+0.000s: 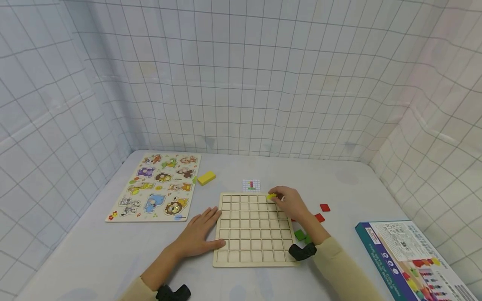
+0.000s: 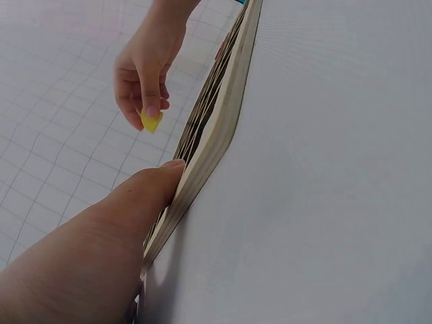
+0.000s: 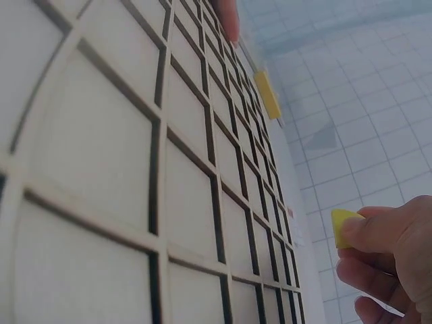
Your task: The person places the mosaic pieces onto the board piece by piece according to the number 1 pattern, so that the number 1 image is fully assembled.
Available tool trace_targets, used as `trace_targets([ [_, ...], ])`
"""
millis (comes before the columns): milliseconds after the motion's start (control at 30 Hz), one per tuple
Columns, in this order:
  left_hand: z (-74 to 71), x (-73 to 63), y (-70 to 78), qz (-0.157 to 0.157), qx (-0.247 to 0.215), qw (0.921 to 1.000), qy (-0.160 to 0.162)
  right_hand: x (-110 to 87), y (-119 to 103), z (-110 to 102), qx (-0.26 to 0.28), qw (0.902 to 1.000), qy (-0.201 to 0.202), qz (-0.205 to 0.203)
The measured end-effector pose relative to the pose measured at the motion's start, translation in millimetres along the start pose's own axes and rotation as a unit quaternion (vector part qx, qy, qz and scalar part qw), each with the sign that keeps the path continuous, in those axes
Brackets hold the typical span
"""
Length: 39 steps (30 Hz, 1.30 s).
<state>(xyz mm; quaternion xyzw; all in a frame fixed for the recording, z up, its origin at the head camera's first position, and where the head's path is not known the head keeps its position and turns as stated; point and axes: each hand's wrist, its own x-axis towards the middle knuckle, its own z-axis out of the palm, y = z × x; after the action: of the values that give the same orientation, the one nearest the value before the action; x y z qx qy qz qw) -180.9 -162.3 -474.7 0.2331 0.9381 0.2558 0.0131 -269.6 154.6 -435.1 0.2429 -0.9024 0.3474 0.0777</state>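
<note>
A wooden grid board [image 1: 256, 264] lies on the table in front of me. My left hand [image 1: 199, 235] rests beside its left edge with the fingers stretched out, and the thumb touches the rim. Above the board's far right corner, my right hand [image 1: 293, 204] pinches a small yellow tile [image 3: 342, 228] between thumb and fingertips. In the left wrist view that yellow tile [image 2: 152, 122] hangs clear of the board. A small pattern card [image 1: 247, 183] with a red and green figure lies just beyond the far edge.
Red tiles [image 1: 325, 207] and green tiles [image 1: 300, 235] lie right of the board, partly behind my right arm. An animal puzzle board [image 1: 150, 218] is at the left, with a yellow block [image 1: 206, 178] next to it. A boxed toy [image 1: 399, 242] occupies the front right.
</note>
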Motion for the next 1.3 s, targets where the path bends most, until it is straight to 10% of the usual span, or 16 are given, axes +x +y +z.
trace_targets([
  [1300,-0.5,0.4,2.5,-0.004,0.001,1.0000,0.000,13.5,-32.4,45.5,0.036,0.9960,-0.080,-0.019],
])
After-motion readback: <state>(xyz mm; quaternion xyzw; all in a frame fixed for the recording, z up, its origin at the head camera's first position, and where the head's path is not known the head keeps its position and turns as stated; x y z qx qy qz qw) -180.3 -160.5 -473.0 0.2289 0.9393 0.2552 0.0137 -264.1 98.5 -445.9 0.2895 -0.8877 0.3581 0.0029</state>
